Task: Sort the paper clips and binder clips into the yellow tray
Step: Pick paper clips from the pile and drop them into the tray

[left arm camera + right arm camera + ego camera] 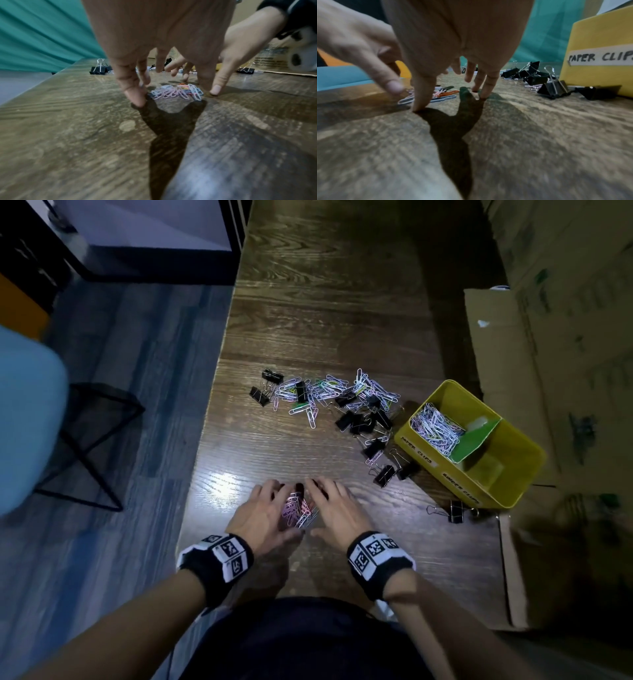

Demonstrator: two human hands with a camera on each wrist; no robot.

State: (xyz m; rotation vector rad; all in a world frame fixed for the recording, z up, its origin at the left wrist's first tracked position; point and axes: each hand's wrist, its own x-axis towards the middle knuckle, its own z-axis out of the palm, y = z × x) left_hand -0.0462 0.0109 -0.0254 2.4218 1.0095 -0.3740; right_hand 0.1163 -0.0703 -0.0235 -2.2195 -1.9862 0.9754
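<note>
Both hands, left (263, 513) and right (337, 513), fingers spread and grasping nothing, corral a clip pile (299, 510) at the surface's (325, 313) six o'clock edge; squeezing it tight before lifting should spare spills en route to the tray (513, 446) at three o'clock.

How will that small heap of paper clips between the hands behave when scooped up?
The heap of paper clips is loose, thin wire lying flat on the glossy table, so it probably slides readily and spills. The left hand and right hand flank it with fingertips on the wood; some clips may slip out.
</note>
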